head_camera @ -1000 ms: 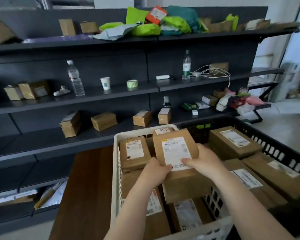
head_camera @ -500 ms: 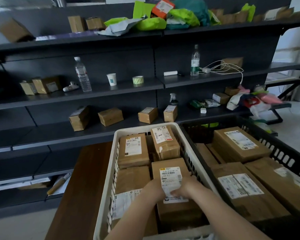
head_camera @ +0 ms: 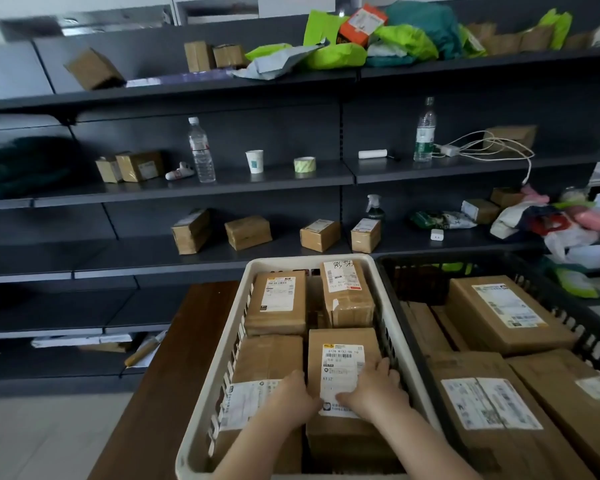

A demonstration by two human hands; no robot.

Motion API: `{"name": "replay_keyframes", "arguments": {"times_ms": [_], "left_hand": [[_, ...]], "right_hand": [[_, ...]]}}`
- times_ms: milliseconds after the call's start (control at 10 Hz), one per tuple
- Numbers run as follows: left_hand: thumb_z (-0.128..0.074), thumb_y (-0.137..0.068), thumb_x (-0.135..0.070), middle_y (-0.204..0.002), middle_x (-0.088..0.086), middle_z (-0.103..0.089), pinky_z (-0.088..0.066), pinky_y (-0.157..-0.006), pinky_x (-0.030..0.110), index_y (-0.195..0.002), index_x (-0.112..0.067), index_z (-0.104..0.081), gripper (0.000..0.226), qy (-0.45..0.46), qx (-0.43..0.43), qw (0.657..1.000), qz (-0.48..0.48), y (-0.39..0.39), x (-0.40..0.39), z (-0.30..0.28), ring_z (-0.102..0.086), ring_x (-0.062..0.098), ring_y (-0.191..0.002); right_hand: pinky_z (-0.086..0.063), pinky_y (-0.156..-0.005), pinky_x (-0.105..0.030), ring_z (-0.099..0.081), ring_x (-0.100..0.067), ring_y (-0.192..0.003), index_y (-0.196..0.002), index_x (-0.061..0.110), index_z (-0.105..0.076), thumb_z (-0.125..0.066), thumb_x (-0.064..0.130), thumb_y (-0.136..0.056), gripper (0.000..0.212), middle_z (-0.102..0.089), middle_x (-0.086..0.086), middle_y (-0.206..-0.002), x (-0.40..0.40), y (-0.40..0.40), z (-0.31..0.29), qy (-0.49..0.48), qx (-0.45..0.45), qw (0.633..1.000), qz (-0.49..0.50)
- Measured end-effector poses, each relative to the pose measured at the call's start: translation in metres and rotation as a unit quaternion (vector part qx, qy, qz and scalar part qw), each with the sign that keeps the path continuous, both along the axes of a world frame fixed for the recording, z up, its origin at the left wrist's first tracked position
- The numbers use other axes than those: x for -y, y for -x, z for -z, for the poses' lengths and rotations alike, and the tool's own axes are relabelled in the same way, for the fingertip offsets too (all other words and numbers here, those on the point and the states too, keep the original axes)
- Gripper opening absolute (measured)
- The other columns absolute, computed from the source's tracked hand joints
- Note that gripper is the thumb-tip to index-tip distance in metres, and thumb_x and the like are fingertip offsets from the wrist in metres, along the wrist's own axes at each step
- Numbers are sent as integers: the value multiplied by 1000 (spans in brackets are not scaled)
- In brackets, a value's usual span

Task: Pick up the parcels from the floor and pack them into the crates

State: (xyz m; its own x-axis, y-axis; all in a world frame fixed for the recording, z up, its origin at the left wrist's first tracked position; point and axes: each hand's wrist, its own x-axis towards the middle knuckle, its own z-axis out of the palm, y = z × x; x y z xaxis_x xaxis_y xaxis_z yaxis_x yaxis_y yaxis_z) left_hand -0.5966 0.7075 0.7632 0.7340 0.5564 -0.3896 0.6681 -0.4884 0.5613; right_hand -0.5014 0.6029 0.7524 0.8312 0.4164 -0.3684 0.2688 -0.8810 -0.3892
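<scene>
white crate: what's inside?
The white crate holds four visible taped cardboard parcels: two at the far end, two near. Both hands, left and right, rest on the near-right parcel. Anything underneath the parcels is covered.

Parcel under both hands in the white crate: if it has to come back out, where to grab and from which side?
From above, hedged. The parcel lies flat, label up, with the white crate wall tight on its right and another box on its left, so the long sides are blocked. Grip the near and far short ends; the far end borders a lower gap. Left hand and right hand rest on top.
</scene>
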Motion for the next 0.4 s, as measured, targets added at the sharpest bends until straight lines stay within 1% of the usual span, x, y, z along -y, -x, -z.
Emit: {"name": "replay_keyframes", "arguments": {"times_ms": [100,200,300,400], "left_hand": [[-60,-84,-29,-117,0,-57,-52,-80,26,-126,-16,-44,47,-6,28,999,-24,9,-4,3,-54,12,-95],[-59,-86,-30,-122,2,-56,-47,-70,19,-132,-15,-41,51,-14,53,998,-29,17,-8,1,-54,12,-95],[-58,-87,-29,-133,4,-49,-51,-84,28,-138,-17,-35,57,-27,80,996,-11,25,-9,-6,-55,19,-108],[-57,-88,-29,-135,5,-48,-50,-86,31,-140,-16,-33,58,-17,112,994,3,38,-9,-16,-56,22,-109]], "right_hand": [[-21,-116,-45,-7,-33,-144,-150,11,-2,-65,47,-80,101,0,-17,-158,3,2,2,-22,12,1000,-5],[-29,-113,-42,-19,-32,-141,-148,14,-18,-65,45,-80,89,-15,-15,-155,9,6,0,-60,12,998,3],[-43,-99,-36,-37,-26,-132,-139,21,-38,-65,41,-81,68,-37,-8,-147,14,9,-5,-106,29,994,3],[-43,-60,-16,-60,-11,-101,-121,28,-54,-66,35,-81,42,-61,4,-125,18,12,-13,-163,28,986,2]]}}
